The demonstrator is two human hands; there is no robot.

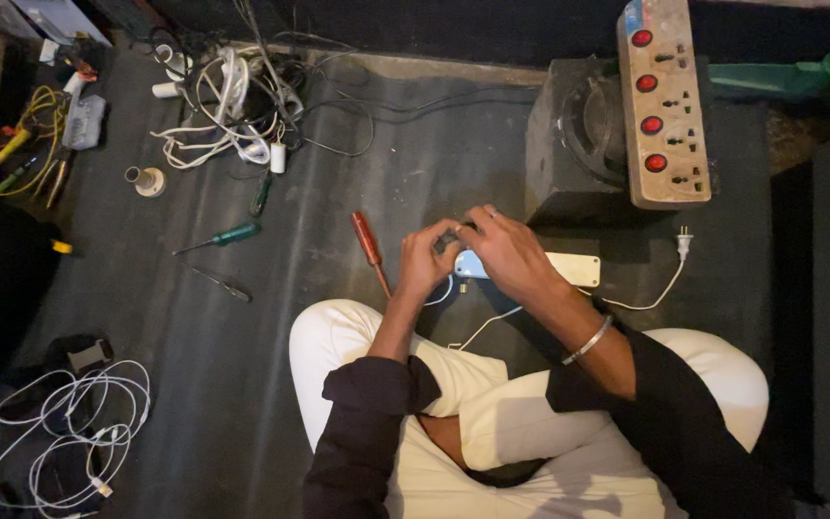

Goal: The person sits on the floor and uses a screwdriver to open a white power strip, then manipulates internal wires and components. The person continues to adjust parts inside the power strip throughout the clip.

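Two hands met over a small pale-blue plastic device [470, 264] just above the person's crossed legs in cream trousers [521, 423]. The left hand [427, 259] curled its fingers onto the device's 9 o'clock end, and the right hand [509, 258] closed over its top from 3 o'clock, so the device was pinched between them; it looked steadied by one hand while the other's fingertips worked at it, though exactly what they pressed was hidden. A thin white cable [477, 327] trailed from under the hands toward 6 o'clock.

A cream rectangular plastic casing [576, 269] lay just beside the right hand at 3 o'clock, its white cord and two-pin plug [683, 242] stretched further out. A red-handled screwdriver [369, 245] lay near the left hand at 9 o'clock, within easy reach. A green-handled screwdriver [228, 235] rested farther out at 9 o'clock.

A dark boxy speaker [578, 144] stood at 1 o'clock, carrying a worn beige power strip with red switches [660, 106], which closed off that side. A tangle of white and black cables [232, 106] sat at 11 o'clock, and a coil of white cable [69, 432] at 8 o'clock. The dark floor mat [194, 327] lay open between the left hand and those piles, leaving room to move that way.
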